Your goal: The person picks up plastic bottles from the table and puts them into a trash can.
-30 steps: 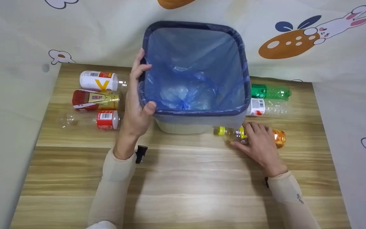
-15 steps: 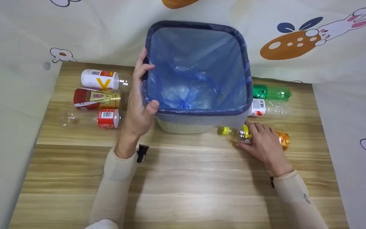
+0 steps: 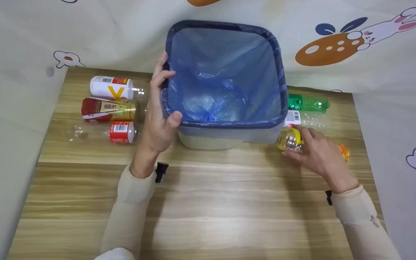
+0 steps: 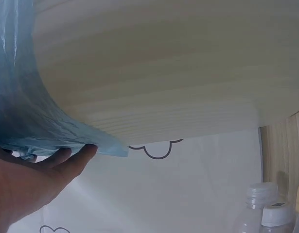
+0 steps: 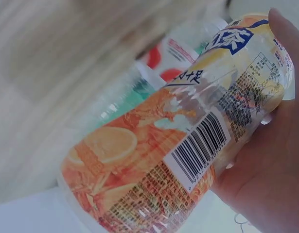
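A bin (image 3: pixel 208 139) lined with a blue plastic bag (image 3: pixel 226 72) stands at the back of the table. My left hand (image 3: pixel 157 126) grips its left rim, thumb and fingertips hooked over the edge; in the left wrist view the fingers (image 4: pixel 71 160) lie along the bag's fold. In my right hand (image 3: pixel 320 155) is a plastic drink bottle (image 3: pixel 289 140) with a yellow and orange label, held round its middle beside the bin's front right corner. Its barcode and orange-slice print show in the right wrist view, its base (image 5: pixel 76 194) pointing away from the palm. The cap is hidden.
Left of the bin lie a white-labelled bottle (image 3: pixel 110 87), a red and gold one (image 3: pixel 108 109) and a red-labelled one (image 3: pixel 121 132). To the right are a green bottle (image 3: pixel 307 103) and a clear one (image 3: pixel 312 119). A patterned cloth (image 3: pixel 338 76) hangs behind the table.
My right hand has moved right and slightly back with the drink bottle, whose yellow cap has gone from sight. The left hand has stayed on the bin's rim.
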The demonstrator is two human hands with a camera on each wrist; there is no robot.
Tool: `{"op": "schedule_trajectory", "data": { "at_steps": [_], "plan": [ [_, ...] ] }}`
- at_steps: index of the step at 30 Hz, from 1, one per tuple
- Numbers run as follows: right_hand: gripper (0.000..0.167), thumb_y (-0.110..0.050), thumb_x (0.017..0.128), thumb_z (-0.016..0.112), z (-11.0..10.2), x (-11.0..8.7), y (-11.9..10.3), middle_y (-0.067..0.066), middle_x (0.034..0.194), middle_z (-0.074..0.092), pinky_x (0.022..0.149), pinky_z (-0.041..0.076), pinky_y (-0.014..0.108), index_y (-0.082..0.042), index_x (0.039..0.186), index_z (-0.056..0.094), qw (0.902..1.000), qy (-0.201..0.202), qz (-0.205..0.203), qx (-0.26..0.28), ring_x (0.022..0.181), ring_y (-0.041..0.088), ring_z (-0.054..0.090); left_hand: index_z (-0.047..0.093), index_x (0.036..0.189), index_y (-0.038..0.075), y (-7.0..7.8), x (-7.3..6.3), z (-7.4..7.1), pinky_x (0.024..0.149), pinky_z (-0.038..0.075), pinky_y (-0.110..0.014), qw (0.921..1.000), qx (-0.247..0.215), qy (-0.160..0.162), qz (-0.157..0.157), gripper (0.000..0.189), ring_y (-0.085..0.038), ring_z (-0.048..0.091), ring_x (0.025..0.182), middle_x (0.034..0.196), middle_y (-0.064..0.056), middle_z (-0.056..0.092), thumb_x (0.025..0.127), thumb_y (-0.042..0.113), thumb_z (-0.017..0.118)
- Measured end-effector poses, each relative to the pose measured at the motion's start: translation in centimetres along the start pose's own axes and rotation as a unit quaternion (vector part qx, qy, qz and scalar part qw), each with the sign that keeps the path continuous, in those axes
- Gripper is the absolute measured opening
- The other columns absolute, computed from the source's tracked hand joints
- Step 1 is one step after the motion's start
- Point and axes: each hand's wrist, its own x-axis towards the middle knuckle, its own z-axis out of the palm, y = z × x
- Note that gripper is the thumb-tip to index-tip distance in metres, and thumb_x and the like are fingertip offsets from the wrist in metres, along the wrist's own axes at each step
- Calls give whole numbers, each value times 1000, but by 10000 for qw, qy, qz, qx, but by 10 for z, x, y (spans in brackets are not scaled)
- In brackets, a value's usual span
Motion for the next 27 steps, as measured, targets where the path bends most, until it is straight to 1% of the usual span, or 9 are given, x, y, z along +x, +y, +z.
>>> {"op": "schedule_trajectory", "data": {
  "at_steps": [5, 9, 11, 13, 16, 18, 21, 23, 27],
  "plan": [
    [86, -54, 81, 77, -13, 1, -1, 31, 130, 56, 81, 50, 65, -7, 144, 42, 9992, -291, 265, 25, 107, 51, 59, 37, 134, 3, 0, 0, 1, 120, 10, -47, 10000, -21, -70, 0, 85, -28, 16, 151, 162, -19, 19, 89, 76, 41],
    [94, -68, 82, 66, -26, 2, -3, 33, 132, 53, 77, 50, 64, -6, 147, 39, 9978, -448, 487, 25, 103, 50, 60, 37, 134, 3, 0, 1, 1, 120, 10, -47, 9999, -26, -106, -9, 85, -28, 16, 151, 162, -19, 19, 89, 76, 41],
    [96, -71, 82, 64, -33, 4, -5, 33, 132, 53, 72, 52, 63, -6, 147, 38, 9977, -439, 525, -12, 94, 48, 63, 37, 134, 3, 1, 1, 0, 120, 10, -46, 9999, -14, -95, -35, 85, -28, 16, 151, 162, -18, 19, 89, 76, 41],
    [95, -68, 83, 64, -41, 5, -6, 33, 128, 54, 63, 52, 58, -6, 149, 35, 9980, -390, 488, -61, 79, 42, 64, 37, 134, 3, 1, 0, -1, 120, 10, -46, 9999, -11, -84, -83, 86, -27, 16, 151, 162, -18, 19, 89, 76, 41],
    [91, -62, 86, 66, -50, 7, -8, 31, 116, 56, 51, 50, 47, -8, 150, 30, 9987, -297, 420, -73, 61, 32, 60, 37, 134, 3, 1, 0, -2, 120, 10, -45, 9999, -20, -61, -147, 87, -26, 15, 151, 162, -16, 19, 88, 77, 42],
    [89, -60, 88, 65, -56, 8, -8, 29, 107, 55, 46, 47, 41, -8, 151, 27, 9989, -264, 391, -46, 56, 28, 56, 38, 134, 3, 1, 0, -2, 121, 10, -45, 9999, -18, -53, -145, 88, -27, 16, 151, 162, -16, 19, 88, 77, 42],
    [89, -59, 90, 64, -69, 9, -9, 28, 104, 53, 47, 48, 40, -7, 151, 26, 9985, -202, 506, -39, 61, 31, 57, 38, 133, 1, 0, 0, -2, 121, 10, -46, 9999, -9, -59, -103, 90, -27, 17, 150, 162, -17, 20, 87, 79, 41],
    [90, -59, 90, 62, -76, 10, -10, 30, 106, 53, 48, 47, 42, -5, 151, 25, 9980, -180, 603, -43, 66, 34, 57, 39, 132, -1, 0, 0, -1, 121, 11, -46, 10000, -14, -59, -76, 92, -28, 17, 150, 161, -17, 21, 87, 79, 41],
    [91, -58, 90, 63, -85, 14, -12, 32, 110, 53, 50, 47, 48, -2, 150, 26, 9982, -101, 586, 40, 73, 38, 57, 39, 132, -2, 0, 0, -2, 121, 12, -46, 10000, 6, -38, -55, 93, -28, 19, 150, 161, -17, 22, 87, 79, 40]
  ]
}}
